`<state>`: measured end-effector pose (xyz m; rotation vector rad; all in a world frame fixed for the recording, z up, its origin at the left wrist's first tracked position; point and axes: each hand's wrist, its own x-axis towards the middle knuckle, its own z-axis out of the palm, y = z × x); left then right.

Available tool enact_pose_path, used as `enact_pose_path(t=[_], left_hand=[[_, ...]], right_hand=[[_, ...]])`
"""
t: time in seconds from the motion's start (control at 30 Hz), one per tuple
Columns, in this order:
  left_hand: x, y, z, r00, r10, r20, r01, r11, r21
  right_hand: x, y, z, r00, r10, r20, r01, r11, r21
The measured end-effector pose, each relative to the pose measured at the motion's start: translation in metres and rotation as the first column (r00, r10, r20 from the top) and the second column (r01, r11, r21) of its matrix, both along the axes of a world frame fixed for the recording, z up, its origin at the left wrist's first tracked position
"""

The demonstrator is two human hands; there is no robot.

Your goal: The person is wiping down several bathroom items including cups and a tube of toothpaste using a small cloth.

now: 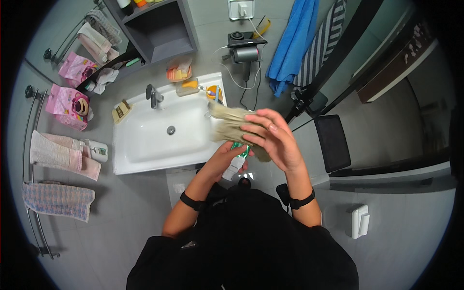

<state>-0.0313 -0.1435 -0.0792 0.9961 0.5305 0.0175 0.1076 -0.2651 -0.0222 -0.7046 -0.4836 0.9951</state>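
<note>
My left hand point(229, 157) holds a green and white tube point(237, 163), its white end pointing down and left. Above it, my right hand point(273, 137) has its fingers against a crumpled beige-olive cloth point(232, 123), which is blurred and hangs over the right front rim of the white sink point(145, 165). The palm side hidden behind the cloth cannot be seen. An orange cup point(212, 90) with toothbrushes stands at the sink's back right corner, close to the cloth.
A chrome faucet point(154, 97) rises at the sink's back, with a soap box point(187, 87) beside it. A folded beige cloth point(121, 111) lies on the left corner. Towels point(56, 150) hang at left. A hair dryer point(246, 54) and blue towel point(293, 43) hang on the wall.
</note>
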Motion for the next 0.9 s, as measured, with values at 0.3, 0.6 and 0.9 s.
enact_pose_path(t=[0.3, 0.6, 0.9], left_hand=[[0.003, -0.012, 0.003, 0.976, -0.173, 0.129, 0.148, 0.972, 0.183], [0.009, -0.027, 0.005, 0.931, -0.349, 0.105, 0.323, 0.923, 0.209], [0.012, -0.028, 0.009, 0.942, -0.324, 0.085, 0.305, 0.935, 0.184]], right_hand=[[-0.007, -0.028, -0.068, 0.976, -0.020, 0.217, 0.121, 0.880, -0.460], [0.002, -0.008, -0.055, 0.974, -0.200, -0.107, 0.185, 0.973, -0.137], [0.012, -0.010, -0.039, 0.712, -0.436, 0.551, 0.636, 0.732, -0.243]])
